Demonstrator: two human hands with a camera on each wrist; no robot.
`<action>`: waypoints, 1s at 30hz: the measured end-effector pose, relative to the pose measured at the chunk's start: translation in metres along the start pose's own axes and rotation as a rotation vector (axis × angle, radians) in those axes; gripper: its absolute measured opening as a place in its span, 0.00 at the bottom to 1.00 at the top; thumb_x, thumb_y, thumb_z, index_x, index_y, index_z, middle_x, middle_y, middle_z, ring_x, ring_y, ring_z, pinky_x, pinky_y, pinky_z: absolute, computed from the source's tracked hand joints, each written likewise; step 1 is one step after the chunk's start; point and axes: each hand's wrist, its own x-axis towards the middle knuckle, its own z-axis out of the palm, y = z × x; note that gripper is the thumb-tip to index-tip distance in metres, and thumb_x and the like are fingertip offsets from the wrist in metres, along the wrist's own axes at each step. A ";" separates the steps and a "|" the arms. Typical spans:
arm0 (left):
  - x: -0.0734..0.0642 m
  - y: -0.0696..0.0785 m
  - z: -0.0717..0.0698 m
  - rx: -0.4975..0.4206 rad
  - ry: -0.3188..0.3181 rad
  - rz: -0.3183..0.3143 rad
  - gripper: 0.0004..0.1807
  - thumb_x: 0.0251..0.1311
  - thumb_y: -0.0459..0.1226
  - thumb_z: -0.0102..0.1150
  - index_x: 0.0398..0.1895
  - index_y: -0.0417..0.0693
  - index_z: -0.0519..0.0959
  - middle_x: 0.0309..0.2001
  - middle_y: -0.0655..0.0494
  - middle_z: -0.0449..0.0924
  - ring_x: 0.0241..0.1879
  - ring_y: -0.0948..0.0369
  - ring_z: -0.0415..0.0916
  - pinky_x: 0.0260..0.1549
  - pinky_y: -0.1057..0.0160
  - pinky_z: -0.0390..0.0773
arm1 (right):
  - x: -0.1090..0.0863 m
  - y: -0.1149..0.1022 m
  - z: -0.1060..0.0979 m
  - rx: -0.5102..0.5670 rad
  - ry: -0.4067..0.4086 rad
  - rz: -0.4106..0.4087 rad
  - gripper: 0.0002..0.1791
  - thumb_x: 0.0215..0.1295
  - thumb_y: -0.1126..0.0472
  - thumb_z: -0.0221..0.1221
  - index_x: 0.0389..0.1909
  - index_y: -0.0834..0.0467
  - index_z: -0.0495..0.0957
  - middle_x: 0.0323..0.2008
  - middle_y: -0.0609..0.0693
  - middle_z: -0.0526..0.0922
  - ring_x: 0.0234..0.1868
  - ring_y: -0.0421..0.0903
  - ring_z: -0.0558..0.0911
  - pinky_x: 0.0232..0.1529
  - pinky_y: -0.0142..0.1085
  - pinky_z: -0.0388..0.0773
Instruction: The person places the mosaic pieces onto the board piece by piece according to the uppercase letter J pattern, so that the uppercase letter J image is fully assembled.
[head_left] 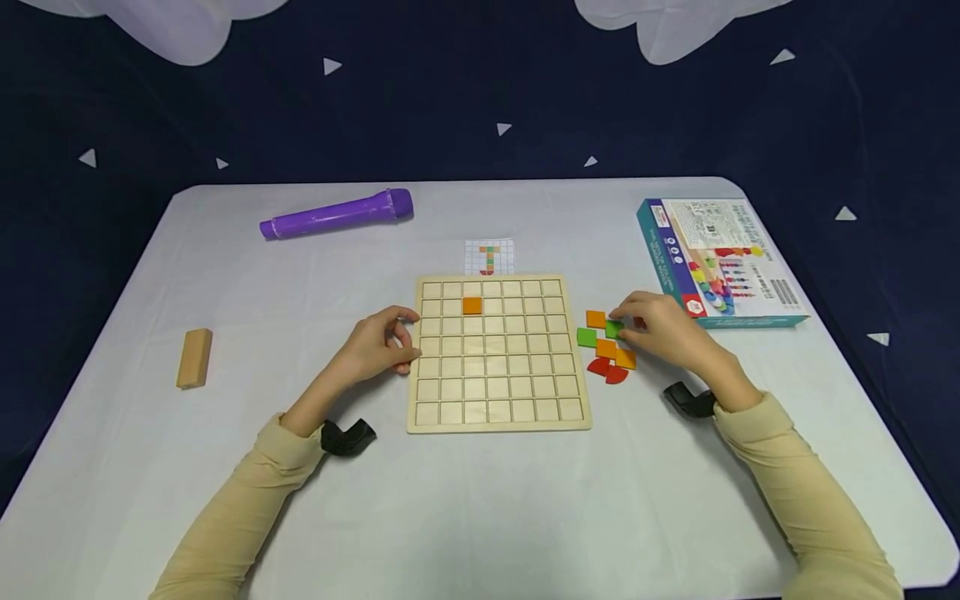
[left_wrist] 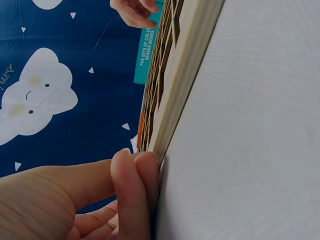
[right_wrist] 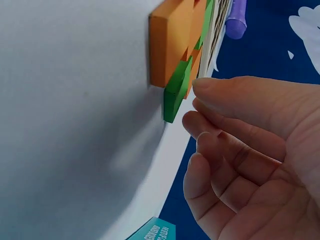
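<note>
A wooden grid board [head_left: 510, 389] lies in the middle of the table, with one orange square tile [head_left: 472, 306] in a cell of its upper left part. My left hand [head_left: 375, 343] rests at the board's left edge, thumb and fingertips against the side. To the right of the board is a loose cluster: orange tiles [head_left: 606, 349], green tiles [head_left: 587, 337] and two red rounded pieces [head_left: 617, 376]. Over the cluster's far side, my right hand [head_left: 660, 327] reaches for a green tile [right_wrist: 176, 92], thumb and forefinger slightly spread. A gap shows between them and that tile in the right wrist view.
A small pattern card [head_left: 475, 264] touches the board's far edge. Behind to the left lies a purple microphone-shaped tube [head_left: 330, 218]; a wooden block [head_left: 194, 358] stands at far left. The teal-sided game box [head_left: 765, 287] occupies the back right, just beyond my right hand.
</note>
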 end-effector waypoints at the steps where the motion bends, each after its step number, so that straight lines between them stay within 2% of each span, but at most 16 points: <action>1: 0.000 0.000 0.000 -0.001 0.000 -0.002 0.28 0.53 0.30 0.63 0.58 0.37 0.67 0.31 0.48 0.76 0.19 0.63 0.78 0.22 0.68 0.78 | 0.000 0.000 0.000 0.002 -0.003 0.003 0.12 0.54 0.71 0.62 0.40 0.66 0.82 0.39 0.59 0.83 0.38 0.52 0.79 0.41 0.46 0.81; 7: 0.000 0.001 0.000 -0.002 0.002 -0.014 0.29 0.52 0.30 0.63 0.58 0.37 0.67 0.31 0.48 0.76 0.19 0.63 0.77 0.22 0.68 0.78 | -0.002 0.002 0.002 0.006 -0.025 0.029 0.13 0.54 0.69 0.63 0.42 0.66 0.82 0.39 0.59 0.83 0.39 0.51 0.79 0.43 0.47 0.81; 16: 0.000 0.001 0.000 0.004 0.004 -0.006 0.28 0.53 0.30 0.63 0.58 0.38 0.67 0.31 0.48 0.76 0.18 0.63 0.78 0.22 0.68 0.77 | -0.002 0.005 0.002 -0.008 -0.057 0.061 0.15 0.53 0.68 0.63 0.43 0.66 0.82 0.38 0.59 0.83 0.33 0.47 0.73 0.34 0.36 0.74; 23: -0.001 0.002 0.000 0.001 0.001 -0.004 0.28 0.53 0.30 0.63 0.58 0.38 0.67 0.31 0.48 0.76 0.19 0.64 0.78 0.22 0.68 0.77 | -0.001 0.005 0.002 -0.021 -0.046 0.041 0.14 0.51 0.67 0.64 0.41 0.66 0.82 0.37 0.58 0.83 0.33 0.46 0.74 0.36 0.37 0.76; 30: -0.001 0.003 -0.001 0.006 0.001 -0.001 0.28 0.53 0.30 0.63 0.59 0.37 0.67 0.31 0.48 0.77 0.19 0.64 0.78 0.22 0.68 0.77 | -0.001 0.007 0.001 -0.043 -0.003 0.017 0.14 0.48 0.67 0.66 0.38 0.66 0.83 0.33 0.57 0.83 0.30 0.45 0.73 0.32 0.34 0.74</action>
